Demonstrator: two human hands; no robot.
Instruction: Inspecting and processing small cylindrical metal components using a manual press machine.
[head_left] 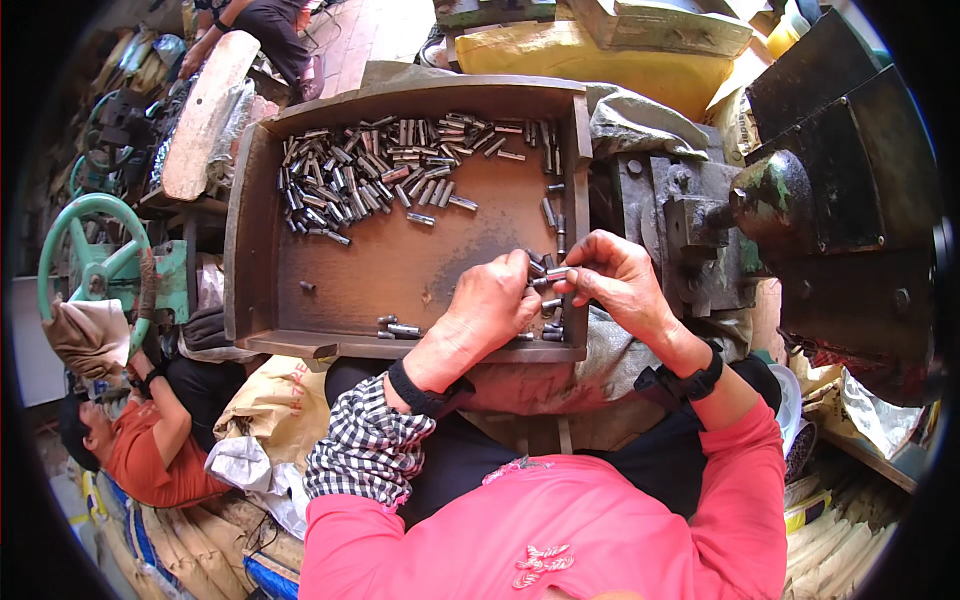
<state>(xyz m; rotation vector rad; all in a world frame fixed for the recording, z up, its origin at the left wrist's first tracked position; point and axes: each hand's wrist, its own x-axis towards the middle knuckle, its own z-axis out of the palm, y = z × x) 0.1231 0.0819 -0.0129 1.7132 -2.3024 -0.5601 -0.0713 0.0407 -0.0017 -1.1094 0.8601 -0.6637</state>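
Observation:
In front of me is a shallow wooden tray (420, 97) holding many short metal cylinders (345, 182), heaped mostly at its far left. My right hand (622, 287) reaches over the tray's right wall, pinching a small shiny metal cylinder (558, 273) between thumb and fingertips. Close beside it, my left hand (492, 300) is closed with curled fingers; what they hold, if anything, is hidden. More loose cylinders lie under and around both hands. A few cylinders (403, 331) rest by the near wall, and others (549, 212) lie along the right wall.
A dark, heavy machine (800, 215) stands close on the right. At left are a green handwheel (95, 265) and a person in an orange shirt (165, 445). A wooden board (208, 115) lies beyond the tray's left. Another person is partly visible at far left.

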